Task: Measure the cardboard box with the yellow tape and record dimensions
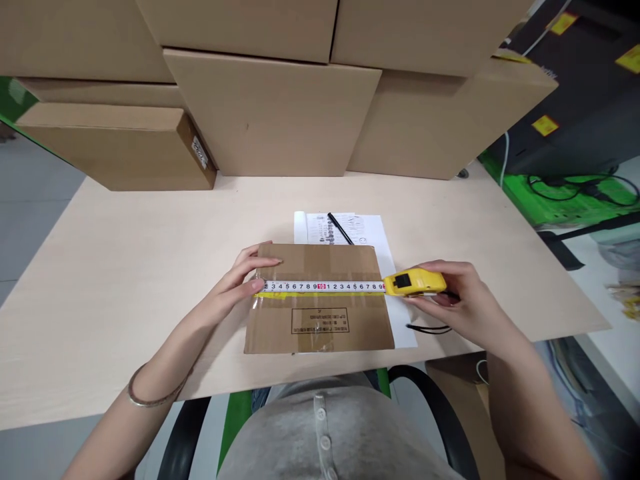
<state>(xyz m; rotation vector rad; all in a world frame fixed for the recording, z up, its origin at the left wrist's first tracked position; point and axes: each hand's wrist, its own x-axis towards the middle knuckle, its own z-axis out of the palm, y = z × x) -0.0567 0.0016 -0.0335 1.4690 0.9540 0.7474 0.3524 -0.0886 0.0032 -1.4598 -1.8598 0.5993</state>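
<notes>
A small brown cardboard box (320, 263) lies flat before me, with clear tape and a printed label on top. The white blade (345, 287) of a tape measure stretches across it from the left edge to the right. My left hand (245, 273) is at the box's left edge, its thumb pressing the blade's end and another finger lying on the box. At the right edge, my right hand (460, 293) grips the yellow tape measure case (425, 281). A black wrist cord (429, 329) hangs by that hand.
White papers (387, 250) lie partly under the box, with a black pen (341, 229) on them. Large cardboard boxes (280, 113) are stacked along the table's back, and a flatter box (115, 143) stands at left. Black cables (580, 187) lie on a green surface at right.
</notes>
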